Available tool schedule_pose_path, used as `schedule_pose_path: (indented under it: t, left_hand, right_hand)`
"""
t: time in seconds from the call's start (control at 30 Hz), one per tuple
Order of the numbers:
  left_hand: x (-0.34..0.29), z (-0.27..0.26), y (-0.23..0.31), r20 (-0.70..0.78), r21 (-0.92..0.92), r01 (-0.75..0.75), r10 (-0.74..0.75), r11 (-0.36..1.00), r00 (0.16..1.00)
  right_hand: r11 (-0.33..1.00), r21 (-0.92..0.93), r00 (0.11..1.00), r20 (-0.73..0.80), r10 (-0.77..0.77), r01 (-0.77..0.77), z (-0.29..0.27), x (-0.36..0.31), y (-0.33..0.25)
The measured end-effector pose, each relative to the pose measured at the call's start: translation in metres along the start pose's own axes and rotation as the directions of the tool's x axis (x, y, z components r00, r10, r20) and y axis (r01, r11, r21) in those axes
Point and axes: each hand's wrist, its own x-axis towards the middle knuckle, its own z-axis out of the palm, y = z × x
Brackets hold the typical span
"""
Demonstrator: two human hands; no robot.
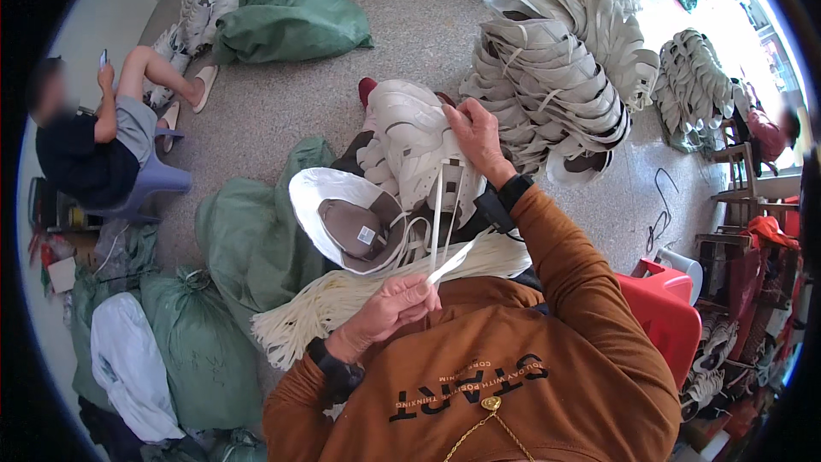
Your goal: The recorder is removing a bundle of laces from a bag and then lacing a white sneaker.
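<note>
My left hand (398, 304) is closed on a flat white shoelace (451, 263), close to my chest. From there the lace runs up to the eyelet area of a white shoe upper (410, 124) lying over my legs. My right hand (481, 137) grips the edge of that upper, thumb and fingers bent over it. Just left of it, another white upper (308, 214) lies with its mouth up, showing a grey-brown inside and a small white label. A thick bundle of cream laces (312, 306) stretches across my lap below both.
Stacked white shoe uppers (547, 85) stand on the floor ahead right. Green sacks (248, 231) lie left of my legs, another sack (291, 21) farther off. On a blue stool (158, 175) at left sits a person with a phone. A red stool (663, 316) is by my right side.
</note>
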Motion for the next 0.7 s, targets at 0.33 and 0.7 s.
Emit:
schedule_pose_path:
  t: [0.33,0.7]
  left_hand:
    - [0.002,0.037,0.039,0.025,0.606,-0.238,0.281,0.759,0.959]
    - [0.022,0.063,0.069,0.226,0.571,-0.557,0.537,0.603,0.813]
  right_hand:
    - [0.981,-0.011,0.978,-0.069,-0.196,0.196,-0.074,-0.071,-0.004]
    - [0.975,-0.075,0.942,0.283,-0.18,0.209,-0.058,-0.132,-0.015]
